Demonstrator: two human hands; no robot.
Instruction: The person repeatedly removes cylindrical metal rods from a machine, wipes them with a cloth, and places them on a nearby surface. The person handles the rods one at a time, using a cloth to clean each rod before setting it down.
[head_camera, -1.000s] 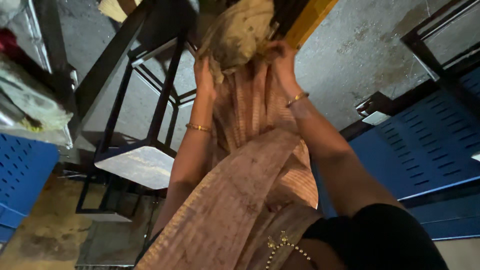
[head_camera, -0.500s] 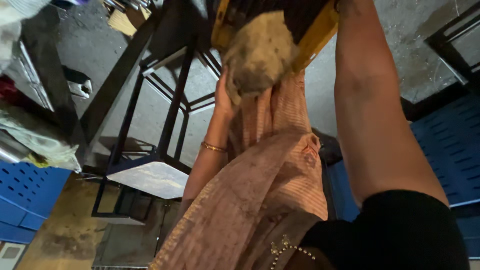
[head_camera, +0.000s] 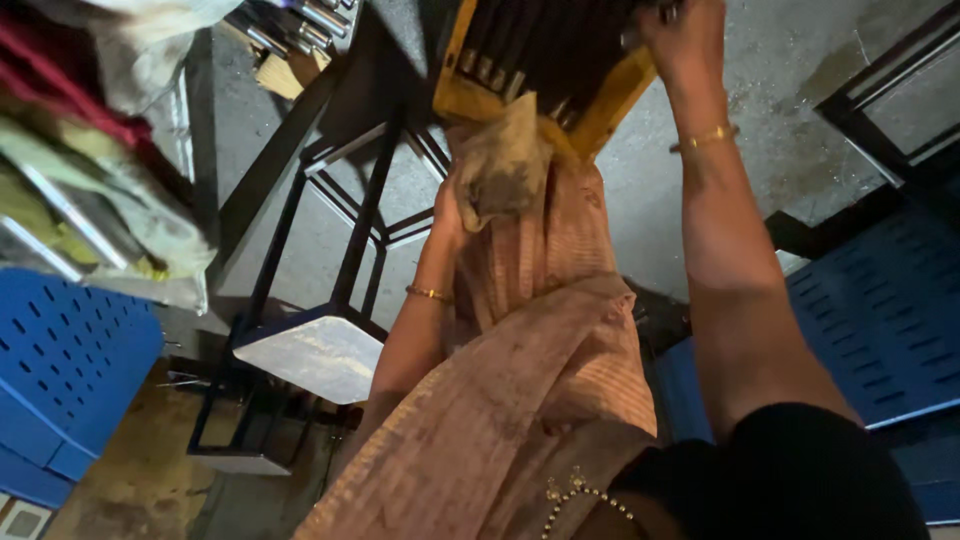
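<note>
The left hand (head_camera: 452, 205) is closed around a bunched, dirty cloth (head_camera: 503, 165) and presses it against the lower edge of a yellow frame (head_camera: 455, 95) that holds a row of dark metal rods. The right hand (head_camera: 685, 40) reaches higher, its fingers gripping the frame's top corner. A black metal stand (head_camera: 340, 260) sits below — blue panels (head_camera: 70, 370) lie to the side.

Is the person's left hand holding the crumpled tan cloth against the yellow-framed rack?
Yes, the left hand grips the crumpled tan cloth and presses it to the lower edge of the yellow-framed rack.
</note>
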